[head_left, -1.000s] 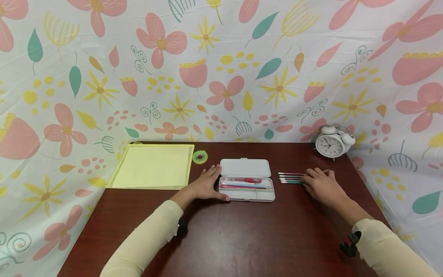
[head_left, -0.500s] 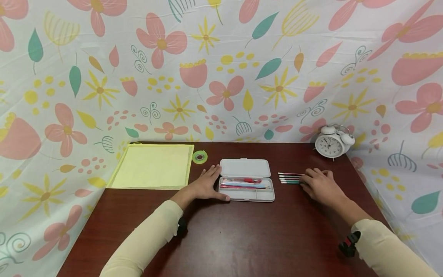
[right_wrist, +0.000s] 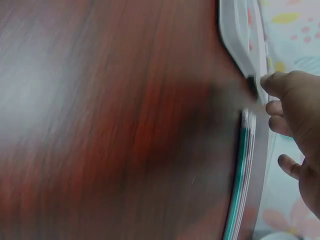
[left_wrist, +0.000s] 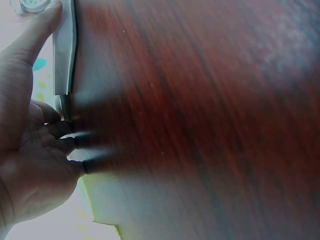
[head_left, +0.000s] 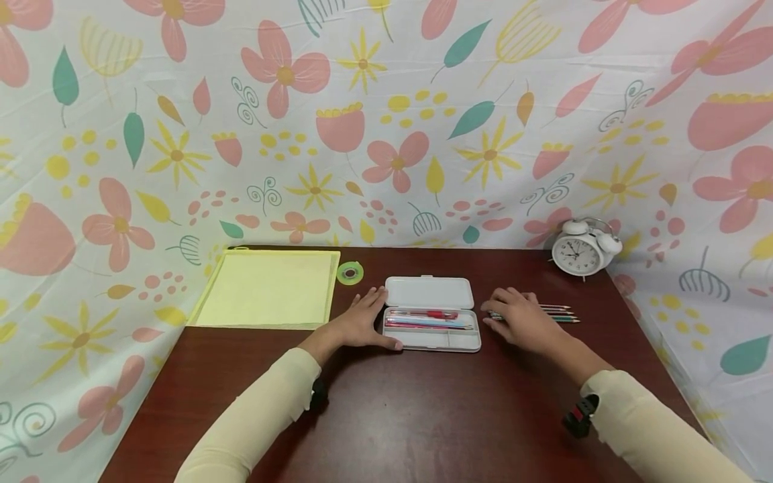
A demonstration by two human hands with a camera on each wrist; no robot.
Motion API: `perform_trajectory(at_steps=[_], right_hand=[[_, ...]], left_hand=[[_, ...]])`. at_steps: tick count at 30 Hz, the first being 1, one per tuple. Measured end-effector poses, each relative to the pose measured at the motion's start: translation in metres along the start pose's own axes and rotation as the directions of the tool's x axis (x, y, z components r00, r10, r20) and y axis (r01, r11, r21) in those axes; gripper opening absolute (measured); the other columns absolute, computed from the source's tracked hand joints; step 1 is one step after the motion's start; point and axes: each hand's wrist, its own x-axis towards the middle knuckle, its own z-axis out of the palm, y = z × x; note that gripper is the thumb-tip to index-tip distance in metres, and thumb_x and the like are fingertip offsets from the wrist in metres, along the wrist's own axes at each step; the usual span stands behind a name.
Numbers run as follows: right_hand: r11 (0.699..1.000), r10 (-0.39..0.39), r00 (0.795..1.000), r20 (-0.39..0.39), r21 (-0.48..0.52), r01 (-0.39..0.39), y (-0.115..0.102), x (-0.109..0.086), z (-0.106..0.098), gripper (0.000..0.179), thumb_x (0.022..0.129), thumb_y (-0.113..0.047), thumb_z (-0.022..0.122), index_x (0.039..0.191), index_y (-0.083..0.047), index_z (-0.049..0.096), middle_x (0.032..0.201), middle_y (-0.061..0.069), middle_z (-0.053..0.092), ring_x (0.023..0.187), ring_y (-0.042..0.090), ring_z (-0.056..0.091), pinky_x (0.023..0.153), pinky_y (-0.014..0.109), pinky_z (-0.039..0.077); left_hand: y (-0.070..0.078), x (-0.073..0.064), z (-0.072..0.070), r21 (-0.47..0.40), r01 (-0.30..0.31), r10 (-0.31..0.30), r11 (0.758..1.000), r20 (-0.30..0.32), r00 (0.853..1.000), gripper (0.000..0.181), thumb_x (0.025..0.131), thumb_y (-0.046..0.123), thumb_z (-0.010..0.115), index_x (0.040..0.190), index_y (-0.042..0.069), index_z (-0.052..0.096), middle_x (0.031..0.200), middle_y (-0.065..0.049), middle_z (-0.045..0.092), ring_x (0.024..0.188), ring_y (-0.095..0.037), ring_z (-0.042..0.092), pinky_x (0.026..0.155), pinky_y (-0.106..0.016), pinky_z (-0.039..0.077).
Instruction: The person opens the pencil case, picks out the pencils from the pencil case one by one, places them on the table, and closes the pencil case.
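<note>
A white pencil case (head_left: 464, 340) lies open on the table, with a red pen (head_left: 441, 314) and several pencils in its long compartment. My left hand (head_left: 361, 322) rests at the case's left side, thumb at the front corner and fingers spread along the edge. To the right of the case, my right hand (head_left: 518, 320) is low over the left ends of a row of loose pencils (head_left: 560, 316), hiding those ends in the head view. In the right wrist view, the pencils (right_wrist: 243, 150) lie side by side on the table, and the fingers (right_wrist: 279, 125) are apart from them.
A yellow-edged folder (head_left: 272, 288) lies at the back left, with a green roll of tape (head_left: 349, 273) beside it. A white alarm clock (head_left: 582, 248) stands at the back right. A floral cloth (head_left: 386, 168) hangs behind the dark wooden table (head_left: 386, 416).
My right hand has moved left along the pencils, from their pointed ends to their other ends, so the points now show. The left hand stays at the case.
</note>
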Motion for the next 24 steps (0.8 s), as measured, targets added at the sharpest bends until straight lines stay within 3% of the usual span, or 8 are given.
perform_trajectory(at_steps=[11,24], right_hand=[[0.992,-0.114,0.992,0.045,0.05,0.112,-0.034,0.029,0.014,0.022,0.103,-0.018,0.08,0.125,-0.014,0.082,0.112,0.0,0.071,0.1,0.02,0.057,0.078,0.041,0.042],[0.994,-0.08,0.993,0.083,0.085,0.073,-0.048,0.038,0.018,0.014,0.101,-0.013,0.08,0.115,-0.014,0.084,0.103,-0.001,0.072,0.103,0.024,0.064,0.077,0.042,0.045]], left_hand=[[-0.001,0.001,0.0,0.005,-0.003,0.003,1.0,0.001,1.0,0.138,0.087,0.073,0.083,0.178,0.006,0.004,0.188,-0.015,0.004,0.176,-0.032,0.0,0.142,-0.058,0.003],[0.0,0.001,-0.001,0.002,0.002,-0.002,1.0,0.003,1.0,0.138,0.086,0.072,0.084,0.178,0.006,0.005,0.188,-0.014,0.004,0.176,-0.032,0.0,0.142,-0.057,0.003]])
